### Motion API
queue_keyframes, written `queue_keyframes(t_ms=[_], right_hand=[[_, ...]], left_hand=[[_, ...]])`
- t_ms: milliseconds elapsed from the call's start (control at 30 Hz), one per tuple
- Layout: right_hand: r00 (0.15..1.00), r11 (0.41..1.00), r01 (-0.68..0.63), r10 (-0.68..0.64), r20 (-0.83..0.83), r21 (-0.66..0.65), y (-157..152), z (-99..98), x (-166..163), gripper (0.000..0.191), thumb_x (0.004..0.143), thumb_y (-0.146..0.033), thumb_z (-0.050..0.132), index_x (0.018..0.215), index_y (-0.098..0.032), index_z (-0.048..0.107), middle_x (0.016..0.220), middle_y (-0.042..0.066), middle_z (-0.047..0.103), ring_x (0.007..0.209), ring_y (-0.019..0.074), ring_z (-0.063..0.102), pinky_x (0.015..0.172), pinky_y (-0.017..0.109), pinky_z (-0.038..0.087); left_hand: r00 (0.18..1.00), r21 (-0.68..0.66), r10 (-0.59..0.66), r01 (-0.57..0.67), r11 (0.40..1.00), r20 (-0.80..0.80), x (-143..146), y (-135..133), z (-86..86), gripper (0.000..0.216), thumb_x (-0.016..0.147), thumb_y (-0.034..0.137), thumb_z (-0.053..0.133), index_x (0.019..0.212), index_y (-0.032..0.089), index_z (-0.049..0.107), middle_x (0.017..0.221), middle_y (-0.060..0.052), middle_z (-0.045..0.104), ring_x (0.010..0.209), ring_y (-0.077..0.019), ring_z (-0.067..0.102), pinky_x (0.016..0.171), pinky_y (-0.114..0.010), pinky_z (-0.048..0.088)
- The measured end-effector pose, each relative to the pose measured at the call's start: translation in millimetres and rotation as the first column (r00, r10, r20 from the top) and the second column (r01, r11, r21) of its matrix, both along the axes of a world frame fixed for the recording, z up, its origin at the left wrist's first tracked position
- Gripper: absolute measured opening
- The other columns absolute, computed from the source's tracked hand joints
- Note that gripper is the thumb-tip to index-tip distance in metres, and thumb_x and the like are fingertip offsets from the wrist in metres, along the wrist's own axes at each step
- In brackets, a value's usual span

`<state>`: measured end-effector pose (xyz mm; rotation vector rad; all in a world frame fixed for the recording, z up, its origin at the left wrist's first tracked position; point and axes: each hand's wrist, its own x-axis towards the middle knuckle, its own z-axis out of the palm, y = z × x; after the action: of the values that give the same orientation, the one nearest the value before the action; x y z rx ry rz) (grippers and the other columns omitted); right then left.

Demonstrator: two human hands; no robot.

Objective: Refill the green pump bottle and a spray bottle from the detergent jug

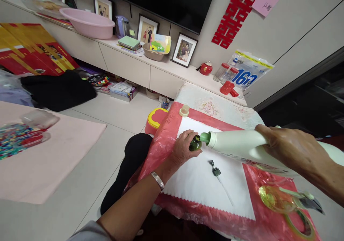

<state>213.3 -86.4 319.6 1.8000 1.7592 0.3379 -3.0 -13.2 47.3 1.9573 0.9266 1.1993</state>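
My left hand is wrapped round a small dark green bottle, whose open neck faces the spout beside it. With my right hand I grip a large pale green detergent bottle, tipped nearly level. Its green spout sits at the small bottle's mouth; I cannot tell whether liquid is flowing. On the white sheet below lies a dark pump head with a clear dip tube. A translucent cap stands near the sheet's far left corner.
A pink plastic cover lies over the table. At right are a yellow-liquid bottle and a tape roll. A red and yellow stool stands left of the table. Behind is a cabinet with photo frames, jars and a pink basin.
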Motion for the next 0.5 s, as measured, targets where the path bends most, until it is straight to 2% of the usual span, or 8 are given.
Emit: queue_keyframes(t_ms=[500], right_hand=[[0.999,0.999,0.042,-0.042,0.008,-0.012,1.1,1.2,-2.9,0.010,0.086,-0.022,0.042,0.082,-0.028,0.036,0.075,0.001,0.062,0.063,0.0235,0.059,0.052,0.035,0.030]], left_hand=[[1.000,-0.011,0.004,-0.004,1.000,0.005,-0.4,-0.7,5.2,0.068,0.064,0.031,0.084,0.126,0.023,0.058,0.131,-0.012,0.058,0.120,-0.0315,0.058,0.106,-0.049,0.048]])
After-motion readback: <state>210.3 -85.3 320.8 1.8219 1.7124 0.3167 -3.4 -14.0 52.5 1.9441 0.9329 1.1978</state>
